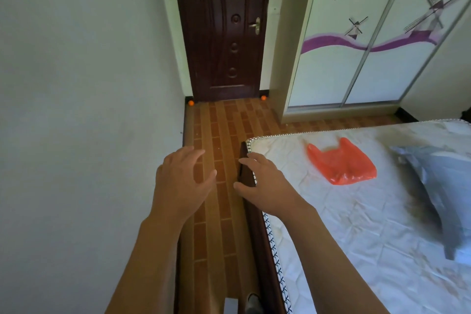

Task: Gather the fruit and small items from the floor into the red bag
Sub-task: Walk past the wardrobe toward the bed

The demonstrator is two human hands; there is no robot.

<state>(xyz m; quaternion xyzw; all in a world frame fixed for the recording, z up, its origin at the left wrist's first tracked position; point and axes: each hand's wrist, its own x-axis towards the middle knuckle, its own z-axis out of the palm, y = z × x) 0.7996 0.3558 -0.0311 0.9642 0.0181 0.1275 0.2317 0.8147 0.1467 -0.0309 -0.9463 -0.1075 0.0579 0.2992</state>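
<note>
The red bag (341,162) lies flat and crumpled on the bed (356,224), near its foot end, well apart from both of my hands. I judge it to be thin plastic film: very light, limp, and slippery. It will collapse unless held open, so the handle loops at its far edge are the best place to take hold, one loop to lift and the other to spread the mouth.

Two small oranges remain on the floor (224,135). One orange (191,103) sits in the left corner by the door (221,33); the other orange (263,97) sits at the door's right corner. I judge both to be firm, round, light, and prone to rolling; a wrap of all fingers around each should hold it.

My left hand (182,181) hovers over the floor strip, fingers spread and relaxed, holding nothing. My right hand (265,183) is over the bed's dark wooden side rail (251,214), fingers loosely bent, empty; contact with the rail cannot be confirmed.

The passage between the wall (89,109) and the bed is narrow. A grey pillow (443,191) lies on the bed beyond the bag. A wardrobe (362,58) with windmill artwork stands to the right of the door.
</note>
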